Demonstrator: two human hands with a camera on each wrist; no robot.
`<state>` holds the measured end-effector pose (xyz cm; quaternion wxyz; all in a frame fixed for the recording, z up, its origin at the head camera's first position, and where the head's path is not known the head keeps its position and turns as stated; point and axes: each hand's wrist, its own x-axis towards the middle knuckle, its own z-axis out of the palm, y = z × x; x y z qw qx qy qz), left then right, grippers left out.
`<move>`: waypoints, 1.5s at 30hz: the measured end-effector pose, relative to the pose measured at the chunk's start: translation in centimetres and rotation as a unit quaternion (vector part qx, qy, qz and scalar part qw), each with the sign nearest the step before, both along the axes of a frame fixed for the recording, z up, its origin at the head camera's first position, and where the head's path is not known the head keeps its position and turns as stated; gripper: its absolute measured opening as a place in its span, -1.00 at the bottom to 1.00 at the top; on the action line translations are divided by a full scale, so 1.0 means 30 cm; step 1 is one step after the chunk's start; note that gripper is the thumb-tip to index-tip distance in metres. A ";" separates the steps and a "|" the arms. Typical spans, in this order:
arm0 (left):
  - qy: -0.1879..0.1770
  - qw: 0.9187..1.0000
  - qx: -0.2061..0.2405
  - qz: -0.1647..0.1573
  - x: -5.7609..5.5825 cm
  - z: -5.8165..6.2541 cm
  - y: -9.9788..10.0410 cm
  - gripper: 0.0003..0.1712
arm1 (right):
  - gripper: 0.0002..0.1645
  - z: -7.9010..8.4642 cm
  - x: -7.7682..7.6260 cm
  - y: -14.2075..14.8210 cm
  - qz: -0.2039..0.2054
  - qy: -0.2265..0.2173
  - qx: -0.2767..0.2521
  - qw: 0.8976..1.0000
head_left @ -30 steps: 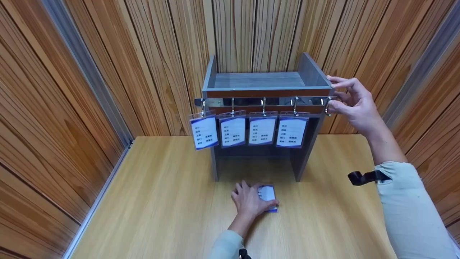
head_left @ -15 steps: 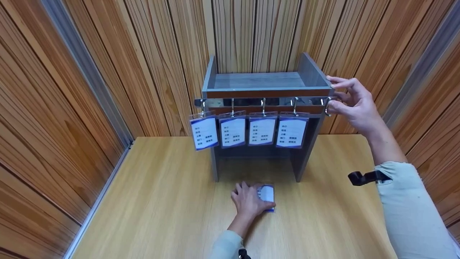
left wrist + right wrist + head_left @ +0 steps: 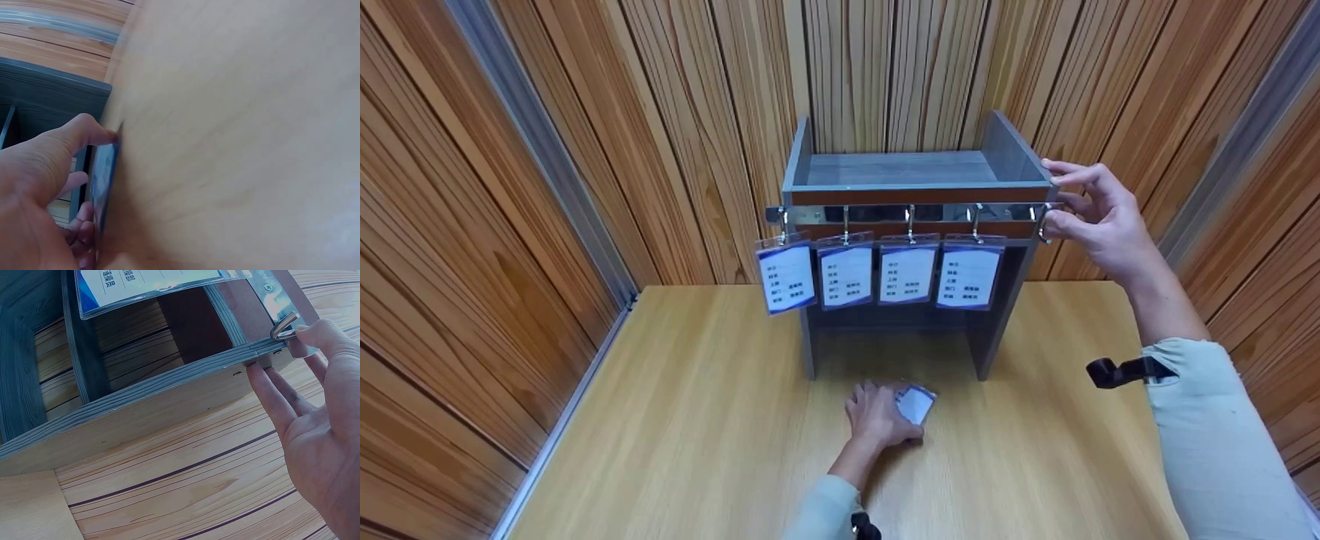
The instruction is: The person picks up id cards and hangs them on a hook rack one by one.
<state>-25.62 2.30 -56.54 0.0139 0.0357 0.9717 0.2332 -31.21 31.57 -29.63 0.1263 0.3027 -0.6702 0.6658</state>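
Note:
My left hand holds a badge card low at the tabletop, in front of the shelf. In the left wrist view, the thumb presses one end of the badge card and the curled fingers sit near its other end; the card stands on edge there. My right hand grips the right end of the hook rail, with the thumb by the last hook and other fingers against the shelf's side panel. That hook bears no card. Several badge cards hang from the other hooks.
The grey shelf stands on the wooden table near the panelled back wall. A metal strip runs along the table's left edge. Black wrist straps circle both sleeves.
The badge card has turned clockwise under my left hand, and its top right corner has swung right. The left thumb has drawn back toward me. My right hand stays on the rail end.

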 end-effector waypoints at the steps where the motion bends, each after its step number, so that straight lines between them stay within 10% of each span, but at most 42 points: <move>1: -0.004 1.000 0.000 -0.007 0.000 0.005 -0.001 -0.11 | -0.50 -0.003 -0.003 0.002 -0.002 0.000 0.001 1.000; 15: -0.021 0.987 0.141 -0.073 -0.002 0.001 -0.018 -0.02 | -0.50 -0.026 -0.027 0.016 -0.026 0.005 0.014 1.000; 45: -0.006 0.972 0.217 -0.092 -0.022 0.006 -0.027 -0.07 | -0.51 0.009 0.012 -0.005 -0.021 -0.002 0.018 1.000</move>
